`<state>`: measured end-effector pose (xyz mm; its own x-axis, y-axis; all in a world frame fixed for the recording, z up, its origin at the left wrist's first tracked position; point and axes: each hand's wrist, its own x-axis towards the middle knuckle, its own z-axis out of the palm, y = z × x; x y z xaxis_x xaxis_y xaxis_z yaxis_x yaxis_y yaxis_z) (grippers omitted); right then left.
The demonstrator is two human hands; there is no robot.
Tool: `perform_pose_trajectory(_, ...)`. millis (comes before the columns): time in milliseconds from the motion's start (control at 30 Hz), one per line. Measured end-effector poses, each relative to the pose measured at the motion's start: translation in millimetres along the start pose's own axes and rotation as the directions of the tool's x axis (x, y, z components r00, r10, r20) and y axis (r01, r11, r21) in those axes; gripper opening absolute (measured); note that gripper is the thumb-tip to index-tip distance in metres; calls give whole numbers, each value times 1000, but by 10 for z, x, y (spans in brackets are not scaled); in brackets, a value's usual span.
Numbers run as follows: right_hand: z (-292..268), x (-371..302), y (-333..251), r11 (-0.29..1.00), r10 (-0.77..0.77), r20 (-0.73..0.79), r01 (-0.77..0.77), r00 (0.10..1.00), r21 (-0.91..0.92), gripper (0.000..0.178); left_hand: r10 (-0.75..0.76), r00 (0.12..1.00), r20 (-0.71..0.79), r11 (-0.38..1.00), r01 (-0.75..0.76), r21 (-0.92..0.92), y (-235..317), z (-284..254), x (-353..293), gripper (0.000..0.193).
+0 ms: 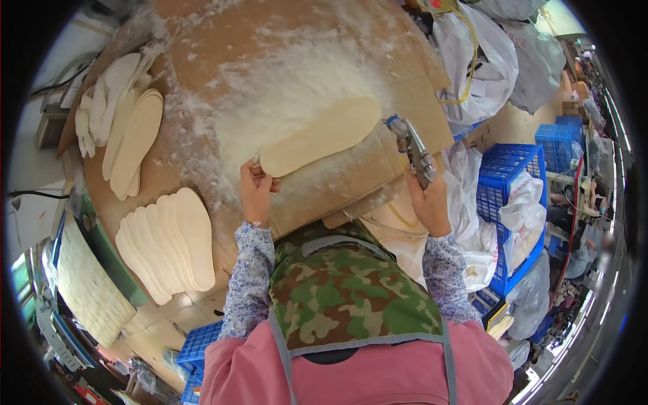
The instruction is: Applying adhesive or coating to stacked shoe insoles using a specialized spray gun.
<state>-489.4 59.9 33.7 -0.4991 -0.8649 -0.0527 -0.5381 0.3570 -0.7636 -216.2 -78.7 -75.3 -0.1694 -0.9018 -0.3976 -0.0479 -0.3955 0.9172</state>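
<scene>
A single cream insole (pixel 320 135) lies slantwise over the whitened part of the cardboard. My left hand (pixel 257 193) pinches its near left end between thumb and fingers. In my right hand (pixel 430 200) is a metal spray gun (pixel 413 150), gripped by its handle, its blue-ringed nozzle close to the insole's far right end. Left of my left hand, several overlapping insoles (pixel 169 243) are fanned out at the table's edge. A stack of insoles (pixel 138 138) rests farther back, beside a pair of pale gloves (pixel 108 101).
White residue coats much of the brown cardboard (pixel 202 40) on the table. To the right stand a blue plastic crate (pixel 499 175) with plastic bags and a large white bag (pixel 472 61). A yellow hose (pixel 470 74) hangs there. Another blue crate (pixel 198 347) sits low at the left.
</scene>
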Motion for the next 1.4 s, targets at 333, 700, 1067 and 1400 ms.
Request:
perform_pose_trajectory(333,238,-328,-215,999,5,192,2,981,-35,29,-29,1000,5,996,29,80,28,-43,26,41)
perform_pose_trajectory(700,632,-521,-684,986,-141,369,163,919,-30,40,-22,998,67,996,16,91,-30,-154,38,44)
perform_pose_trajectory(1067,434,-458,-290,998,-43,246,54,968,-41,37,-11,998,60,988,2,154,21,-58,77,40)
perform_pose_trajectory(1400,25,-302,0,955,140,172,-179,975,237,22,166,985,-57,864,-173,-473,728,-296,-594,42)
